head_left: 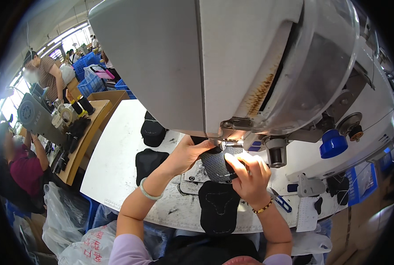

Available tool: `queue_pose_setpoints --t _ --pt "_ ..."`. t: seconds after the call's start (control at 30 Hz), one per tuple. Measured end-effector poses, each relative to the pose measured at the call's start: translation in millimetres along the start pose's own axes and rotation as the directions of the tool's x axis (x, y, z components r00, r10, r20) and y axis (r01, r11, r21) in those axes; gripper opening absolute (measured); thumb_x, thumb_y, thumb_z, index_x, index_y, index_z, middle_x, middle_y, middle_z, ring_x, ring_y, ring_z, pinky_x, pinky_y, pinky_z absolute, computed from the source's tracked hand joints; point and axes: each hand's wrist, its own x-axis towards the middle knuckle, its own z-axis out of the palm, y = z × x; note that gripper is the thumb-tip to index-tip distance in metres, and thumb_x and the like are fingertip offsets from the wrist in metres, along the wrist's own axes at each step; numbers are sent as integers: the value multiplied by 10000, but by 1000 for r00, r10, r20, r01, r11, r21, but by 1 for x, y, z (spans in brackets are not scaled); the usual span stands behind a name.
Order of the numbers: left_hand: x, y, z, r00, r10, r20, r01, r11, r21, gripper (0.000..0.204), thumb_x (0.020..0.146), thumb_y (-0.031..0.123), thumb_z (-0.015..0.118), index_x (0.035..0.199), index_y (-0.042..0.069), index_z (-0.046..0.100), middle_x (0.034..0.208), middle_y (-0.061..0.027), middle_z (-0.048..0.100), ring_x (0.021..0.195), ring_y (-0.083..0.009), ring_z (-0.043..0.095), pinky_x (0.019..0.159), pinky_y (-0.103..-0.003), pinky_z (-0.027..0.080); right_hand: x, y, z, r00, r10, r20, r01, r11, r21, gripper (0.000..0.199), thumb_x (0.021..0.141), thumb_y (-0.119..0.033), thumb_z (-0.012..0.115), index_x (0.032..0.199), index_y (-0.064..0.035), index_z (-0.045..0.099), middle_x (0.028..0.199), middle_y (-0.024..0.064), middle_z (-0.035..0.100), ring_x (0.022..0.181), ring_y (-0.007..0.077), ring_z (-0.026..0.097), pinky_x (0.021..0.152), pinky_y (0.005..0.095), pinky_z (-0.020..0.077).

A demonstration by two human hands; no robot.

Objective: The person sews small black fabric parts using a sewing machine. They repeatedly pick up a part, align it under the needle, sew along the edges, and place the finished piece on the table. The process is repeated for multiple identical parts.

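Observation:
A grey mesh and black fabric piece (215,164) lies under the lit needle area of a large white sewing machine (161,57). At its left edge, my left hand (186,155) pinches the cloth close to the needle. My right hand (251,179) is closed on its right side, thumb and fingers bent at the edge. A black padded piece with pale stitch lines (219,207) sits just below, nearest my body. Two more black pieces, one stitched (153,131) and one plain-looking (150,164), rest left of my left hand. The needle tip itself is hidden.
Blue thread snips (282,201) lie right of my right wrist. The white tabletop (113,163) carries dark lint. A blue knob (333,143) juts from the machine. Plastic bags (88,243) hang below the left edge. Two people work at another machine (35,110) at left.

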Motion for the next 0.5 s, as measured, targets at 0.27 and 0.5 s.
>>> queue_pose_setpoints --t 0.27,0.5 --pt "-8 -3 9 988 105 -112 -94 991 97 176 914 19 527 1089 0 537 1028 -48 587 955 -112 556 861 -272 446 -28 18 5 994 96 44 -97 995 24 387 659 -6 580 1007 -134 692 956 20 590 765 176 605 676 305 481" --pt "-22 -2 24 973 103 -206 -48 966 255 121 893 118 554 964 22 557 896 -45 593 709 -98 568 426 -223 470 -20 30 -2 1000 0 -21 1 1000 14 417 647 26 577 1011 -147 682 988 18 627 810 189 605 759 342 463"
